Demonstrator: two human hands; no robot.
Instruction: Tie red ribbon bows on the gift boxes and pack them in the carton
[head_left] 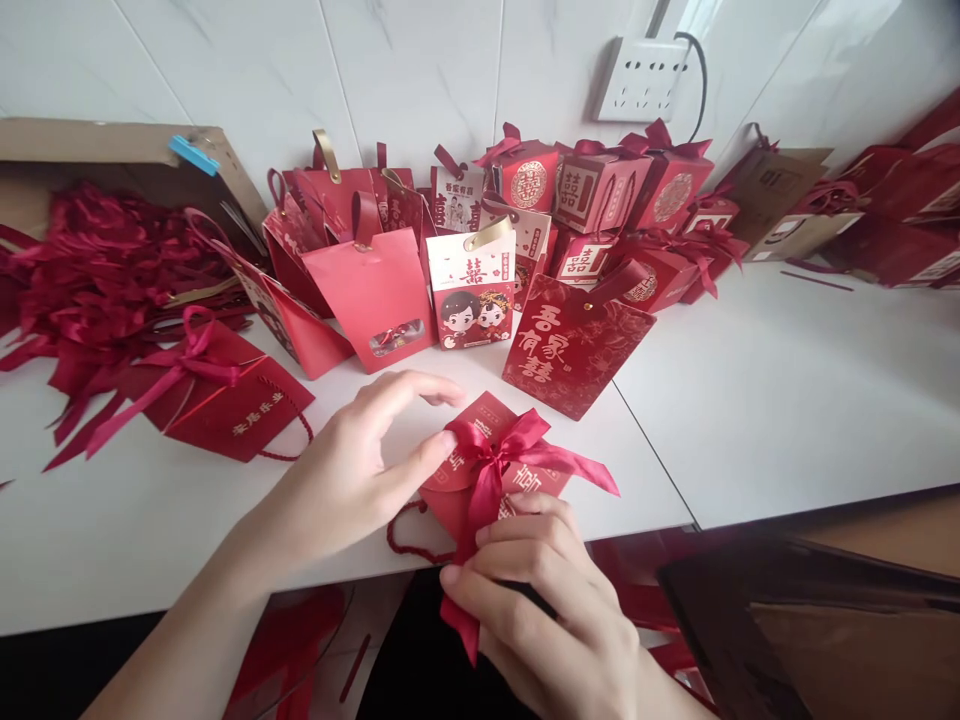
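Observation:
A small red gift box (450,503) with gold characters sits near the table's front edge. On its top is a bow of shiny red ribbon (517,437), one tail stretching right and another hanging toward me. My right hand (551,590) is closed on the hanging tail, thumb and fingers pinching it at the box's front. My left hand (382,450) is at the box's left side, thumb and forefinger spread apart, the thumb tip against the box near the bow. A twisted red cord (411,548) loops out below the box's left side.
Several red gift boxes and bags stand along the wall, among them a white-topped box (474,290) and a tilted dark red bag (577,345). A ribboned bag (247,405) lies left, beside a heap of red ribbons (112,270). A dark-edged carton (810,570) is at lower right.

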